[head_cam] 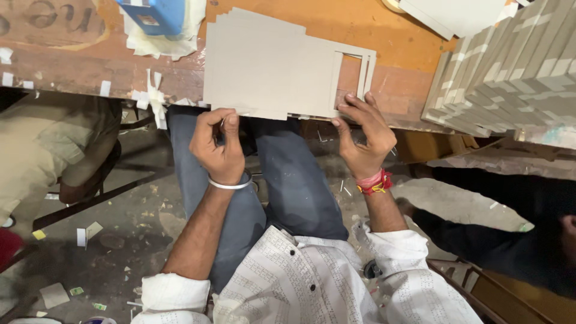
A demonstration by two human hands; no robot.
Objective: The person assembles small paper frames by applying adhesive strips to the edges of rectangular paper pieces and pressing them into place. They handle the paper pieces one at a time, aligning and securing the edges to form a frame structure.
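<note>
Stack of grey card sheets (270,63) lies flat on the orange worktop (372,27), near edge overhanging the worktop's front. Right end of the stack has a rectangular cut-out forming a frame.

Left hand (217,146): fingers curled, pinching the stack's near edge between thumb and forefinger. Metal bangle (229,184) on that wrist.

Right hand (364,135): fingers spread, fingertips pressing on the frame's lower corner; not closed around it. Red thread band (374,181) on that wrist.

Bundled grey board stacks (510,66) at right on the worktop. Blue object (157,15) at top left. Paper scraps on the floor (114,252).
</note>
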